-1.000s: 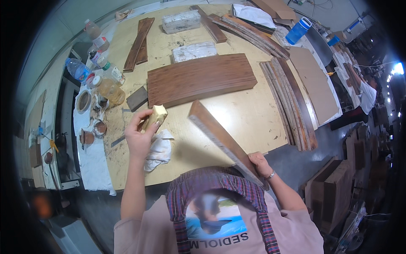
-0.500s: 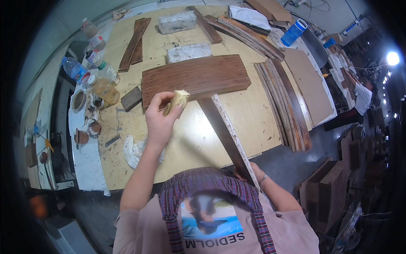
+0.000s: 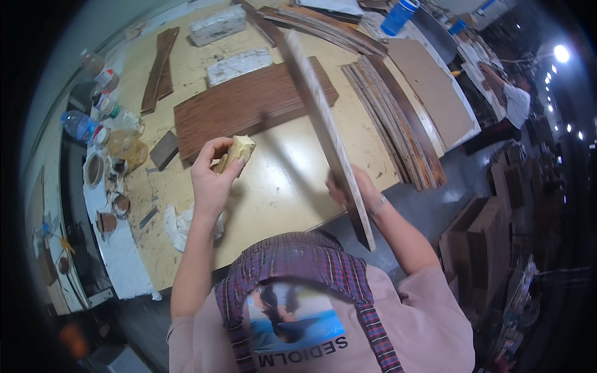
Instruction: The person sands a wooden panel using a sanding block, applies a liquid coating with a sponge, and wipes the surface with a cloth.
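My left hand pinches a stained, pale yellow piece of sponge between thumb and fingers, raised over the table's near part. Gripped near its lower end by my right hand is a long, narrow wooden plank, brown on its face and pale along its edge. The plank stands steeply tilted, its far end reaching up past a stack of wide brown boards. Part of my right hand is hidden behind the plank. The sponge and the plank are apart.
Narrow planks lie stacked at the right of the table. Two white-wrapped blocks sit behind the boards. Bottles and small pots line the left edge, near a crumpled white cloth. A co-worker stands far right.
My right hand has lifted the plank up and forward from beside my waist, and its far end now rises over the boards. My left hand still holds the sponge; the view has shifted.
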{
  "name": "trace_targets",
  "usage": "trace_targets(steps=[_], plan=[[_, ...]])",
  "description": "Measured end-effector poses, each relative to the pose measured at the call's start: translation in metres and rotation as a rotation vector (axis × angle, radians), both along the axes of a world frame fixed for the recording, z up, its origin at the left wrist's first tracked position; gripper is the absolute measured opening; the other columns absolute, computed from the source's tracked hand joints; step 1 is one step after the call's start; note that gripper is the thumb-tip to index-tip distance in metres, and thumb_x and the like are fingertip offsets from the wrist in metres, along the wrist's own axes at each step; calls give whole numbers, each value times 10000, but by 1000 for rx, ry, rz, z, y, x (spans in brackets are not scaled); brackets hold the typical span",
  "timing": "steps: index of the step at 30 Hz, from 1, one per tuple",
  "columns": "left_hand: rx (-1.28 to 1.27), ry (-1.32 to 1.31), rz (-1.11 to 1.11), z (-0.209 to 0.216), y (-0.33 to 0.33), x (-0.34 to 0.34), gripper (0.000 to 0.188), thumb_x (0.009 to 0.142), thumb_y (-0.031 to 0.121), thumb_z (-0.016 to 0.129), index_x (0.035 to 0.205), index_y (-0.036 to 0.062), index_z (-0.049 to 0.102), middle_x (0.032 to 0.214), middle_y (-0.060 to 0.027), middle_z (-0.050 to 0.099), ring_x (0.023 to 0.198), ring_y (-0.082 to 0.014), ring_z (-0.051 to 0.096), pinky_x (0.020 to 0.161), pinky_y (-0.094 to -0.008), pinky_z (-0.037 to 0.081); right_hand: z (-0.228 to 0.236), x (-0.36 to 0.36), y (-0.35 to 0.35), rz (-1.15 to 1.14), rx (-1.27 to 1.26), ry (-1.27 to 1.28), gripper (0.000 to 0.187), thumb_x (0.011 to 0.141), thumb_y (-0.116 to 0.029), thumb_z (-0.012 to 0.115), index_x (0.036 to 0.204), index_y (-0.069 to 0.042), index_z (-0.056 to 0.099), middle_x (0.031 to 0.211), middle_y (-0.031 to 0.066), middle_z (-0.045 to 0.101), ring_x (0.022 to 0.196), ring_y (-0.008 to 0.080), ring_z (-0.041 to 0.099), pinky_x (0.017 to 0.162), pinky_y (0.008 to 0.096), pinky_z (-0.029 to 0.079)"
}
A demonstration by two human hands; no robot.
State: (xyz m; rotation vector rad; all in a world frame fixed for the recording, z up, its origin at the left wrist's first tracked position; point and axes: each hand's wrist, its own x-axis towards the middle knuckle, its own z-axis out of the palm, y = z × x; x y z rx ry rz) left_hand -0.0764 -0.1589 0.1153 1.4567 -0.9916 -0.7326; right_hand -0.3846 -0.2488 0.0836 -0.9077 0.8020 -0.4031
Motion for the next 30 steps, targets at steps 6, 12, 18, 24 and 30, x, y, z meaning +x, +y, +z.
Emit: trace_targets(steps=[6,12,18,24,30], plan=[[-259,-245,-269,47,8,-58,383,777,-15,729,1147,17,637,1090,-91,657,968,-190,633,790,-342,530,18,71,-80,220,527,-741,365,989,-398,440,855,-65,502,598,11,387,492,124,382,455,270,346],[-590,-579,-593,55,12,-96,380,675,48,791,1036,22,675,1012,-146,671,866,-323,650,749,-395,543,7,123,-66,297,708,-745,367,968,-419,456,889,-66,519,655,28,428,558,128,429,498,267,395],[-425,-747,-9,37,-59,-21,316,709,66,768,1009,32,674,972,-137,681,859,-316,643,757,-409,540,-12,136,-38,435,740,-614,396,981,-455,452,866,-88,547,621,10,434,485,124,425,470,288,375],[-580,-738,-322,37,-15,-75,329,709,77,774,1020,32,676,949,-122,678,839,-287,645,729,-390,539,-80,117,-32,328,37,-475,366,1040,-360,416,1142,-67,610,1054,115,609,964,217,620,838,335,544],[-473,-767,-65,31,-54,-20,361,713,57,759,1060,34,663,1010,-136,664,896,-293,642,805,-387,533,-11,93,-18,591,727,-495,408,1023,-462,407,868,-91,476,564,23,409,414,121,380,391,257,300]])
